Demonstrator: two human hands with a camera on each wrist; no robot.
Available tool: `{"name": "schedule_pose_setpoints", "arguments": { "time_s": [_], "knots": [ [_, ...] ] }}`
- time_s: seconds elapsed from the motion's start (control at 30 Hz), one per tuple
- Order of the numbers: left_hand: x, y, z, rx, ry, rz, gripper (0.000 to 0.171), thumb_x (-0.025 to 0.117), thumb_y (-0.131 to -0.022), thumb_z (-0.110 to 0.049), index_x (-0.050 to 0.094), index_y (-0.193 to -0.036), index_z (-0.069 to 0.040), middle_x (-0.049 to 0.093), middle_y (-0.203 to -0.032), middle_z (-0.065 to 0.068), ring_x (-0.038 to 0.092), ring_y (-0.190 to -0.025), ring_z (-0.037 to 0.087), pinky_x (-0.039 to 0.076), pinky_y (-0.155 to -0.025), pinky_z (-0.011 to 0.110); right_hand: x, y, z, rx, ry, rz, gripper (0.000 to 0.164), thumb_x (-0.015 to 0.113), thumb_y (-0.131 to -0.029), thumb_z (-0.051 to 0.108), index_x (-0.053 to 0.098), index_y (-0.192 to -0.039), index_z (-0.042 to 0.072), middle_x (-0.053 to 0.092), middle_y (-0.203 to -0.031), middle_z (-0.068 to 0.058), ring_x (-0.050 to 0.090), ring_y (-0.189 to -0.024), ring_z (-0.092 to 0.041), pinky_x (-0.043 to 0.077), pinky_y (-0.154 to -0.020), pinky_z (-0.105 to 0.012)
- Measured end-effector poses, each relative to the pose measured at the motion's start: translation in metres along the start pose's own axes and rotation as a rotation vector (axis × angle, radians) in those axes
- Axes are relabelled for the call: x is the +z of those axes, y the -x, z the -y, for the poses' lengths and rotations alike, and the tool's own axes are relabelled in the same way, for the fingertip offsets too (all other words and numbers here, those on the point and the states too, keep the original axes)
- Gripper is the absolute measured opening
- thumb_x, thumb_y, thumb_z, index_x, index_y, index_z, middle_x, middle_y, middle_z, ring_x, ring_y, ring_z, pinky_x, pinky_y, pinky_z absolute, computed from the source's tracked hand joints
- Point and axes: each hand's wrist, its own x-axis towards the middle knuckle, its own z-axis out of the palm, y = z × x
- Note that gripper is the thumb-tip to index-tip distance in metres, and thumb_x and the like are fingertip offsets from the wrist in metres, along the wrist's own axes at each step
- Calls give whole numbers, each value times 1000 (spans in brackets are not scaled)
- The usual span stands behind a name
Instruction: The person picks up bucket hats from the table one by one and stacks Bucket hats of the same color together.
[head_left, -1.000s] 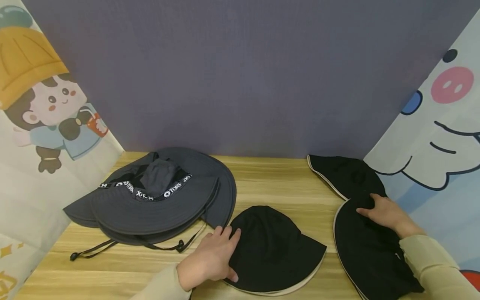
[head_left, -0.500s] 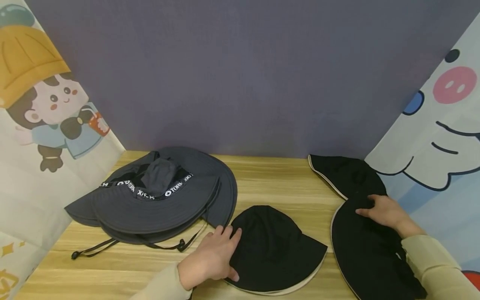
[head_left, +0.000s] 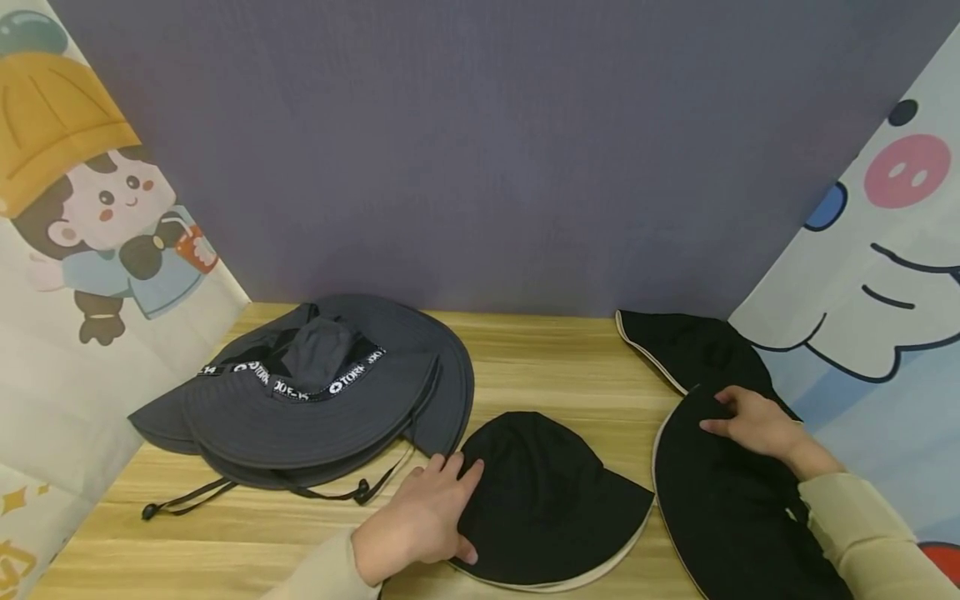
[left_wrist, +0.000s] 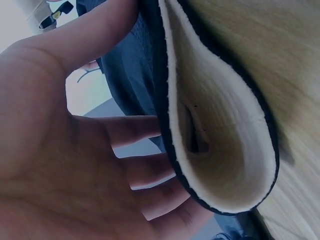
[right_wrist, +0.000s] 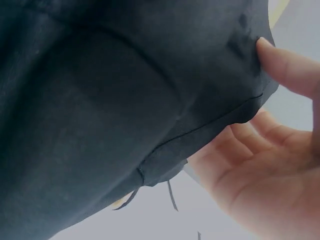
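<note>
In the head view, my left hand (head_left: 420, 521) rests with spread fingers against the left side of a folded black bucket hat (head_left: 540, 500). The left wrist view shows that hat's cream lining (left_wrist: 230, 145) and its open, looped brim edge beside my fingers. Over at the right, my right hand (head_left: 768, 429) pinches the upper edge of a second black hat (head_left: 735, 508), which has thin pale piping. In the right wrist view, thumb and fingers lie on opposite sides of its dark cloth (right_wrist: 150, 100). Behind it, a third black hat (head_left: 690, 346) is partly covered.
Dark grey wide-brimmed hats (head_left: 300, 408) with a lettered band lie stacked at the left, their black chin cord (head_left: 326, 496) trailing on the wooden table (head_left: 555, 358). A grey panel (head_left: 480, 158) stands behind, with cartoon-printed sheets (head_left: 892, 275) at both sides.
My right hand has shifted slightly left with the second black hat, bringing its edge close to the middle hat and baring more of the hat behind. My left hand stays put.
</note>
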Motion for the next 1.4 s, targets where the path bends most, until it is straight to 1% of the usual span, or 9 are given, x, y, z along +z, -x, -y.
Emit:
{"name": "schedule_pose_setpoints", "arguments": {
  "time_s": [0.13,0.37,0.47,0.57,0.73,0.93,1.17,1.4],
  "knots": [
    [0,1,0,6,9,-5,108,90,-67,-58,43,-156,-20,44,-156,11,46,-137,33,48,-104,48,1,2,9,-20,2,-25,66,74,-93,34,52,-129,-16,61,-118,-39,63,-103,-51,51,-81,-57],
    [0,3,1,11,20,-11,106,90,-68,-57,44,-156,-20,45,-156,12,47,-137,33,48,-103,48,-3,8,27,-57,12,-61,59,76,-92,32,55,-128,-10,67,-108,-29,66,-94,-41,52,-76,-53],
    [0,4,1,12,20,-19,104,90,-68,-57,45,-155,-21,45,-156,14,48,-136,34,49,-101,48,-6,12,38,-76,19,-73,56,76,-92,31,56,-128,-7,66,-111,-31,66,-95,-43,52,-76,-53],
    [-1,5,2,12,23,-30,100,89,-69,-57,47,-154,-23,46,-156,15,48,-135,34,49,-101,48,-10,16,49,-94,14,-75,54,76,-93,31,56,-128,-5,64,-116,-34,64,-101,-47,52,-76,-53],
    [-1,6,1,10,34,-33,96,87,-72,-56,48,-153,-23,46,-156,15,48,-136,35,48,-102,50,-16,23,64,-113,16,-83,51,76,-93,29,57,-127,-4,64,-117,-33,63,-102,-46,52,-78,-54],
    [-1,7,-1,15,23,-46,94,87,-73,-56,50,-152,-22,47,-155,15,49,-135,35,49,-101,49,-27,31,75,-144,0,-113,50,75,-94,28,57,-128,-3,64,-118,-32,63,-105,-48,52,-80,-57],
    [-1,9,-1,26,-1,-78,87,81,-79,-58,51,-151,-19,49,-153,15,51,-132,35,50,-98,49,-40,36,87,-156,-13,-156,50,73,-96,29,57,-130,-3,64,-120,-34,62,-108,-51,52,-81,-60],
    [-2,9,-2,32,-19,-100,82,77,-83,-59,53,-150,-17,53,-150,15,52,-131,35,50,-99,49,-52,40,103,-174,10,-215,48,71,-98,31,58,-133,1,65,-120,-32,63,-106,-48,51,-80,-59]
  ]
}}
